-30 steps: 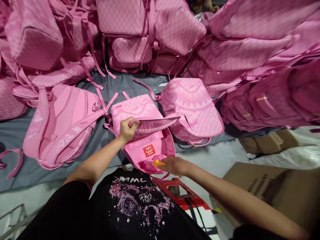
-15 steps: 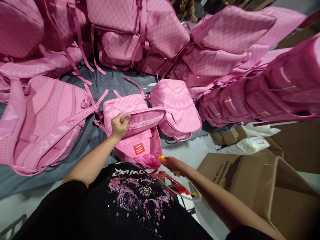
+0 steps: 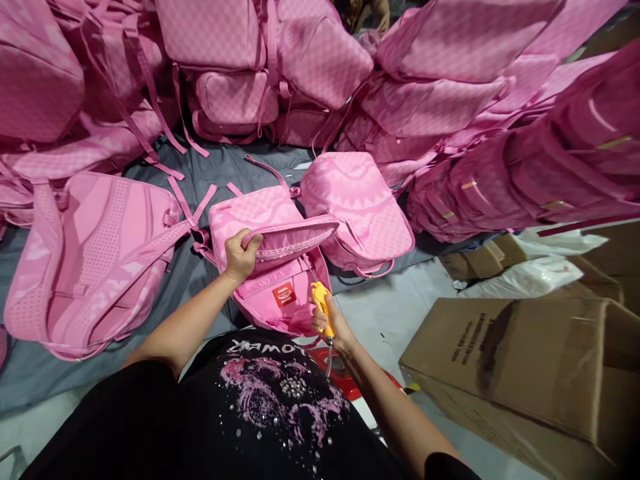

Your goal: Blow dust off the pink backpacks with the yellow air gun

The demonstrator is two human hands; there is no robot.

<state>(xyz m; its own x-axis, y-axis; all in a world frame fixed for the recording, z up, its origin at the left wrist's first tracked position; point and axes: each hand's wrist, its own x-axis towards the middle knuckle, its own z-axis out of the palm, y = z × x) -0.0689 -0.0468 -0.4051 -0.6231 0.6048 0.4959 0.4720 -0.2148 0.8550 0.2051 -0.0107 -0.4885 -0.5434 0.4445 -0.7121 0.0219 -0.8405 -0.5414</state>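
An unzipped pink backpack (image 3: 250, 208) lies in front of me, its inside showing a red label (image 3: 285, 294). My left hand (image 3: 241, 255) is closed on the edge of its front flap and holds it up. In my right hand (image 3: 333, 323) is a yellow air blow gun (image 3: 323, 303), with a thin nozzle pointing into the open bag and a clear hose trailing below. The fingers wrap around its handle. Just right of the open bag lies a closed pink backpack (image 3: 357, 207), close against it.
Another backpack (image 3: 100, 260) lies straps-up on the left. Piled backpacks (image 3: 215, 33) line the far side, and a row of them (image 3: 525, 167) stands at right. An open cardboard box (image 3: 500, 367) and a white plastic bag (image 3: 525, 277) are on the lower right. Part of a person shows at the top.
My right hand has swung up and forward from the bag's near edge, turning the blow gun's nozzle into the opening. My left hand keeps its hold on the flap. The view has shifted slightly.
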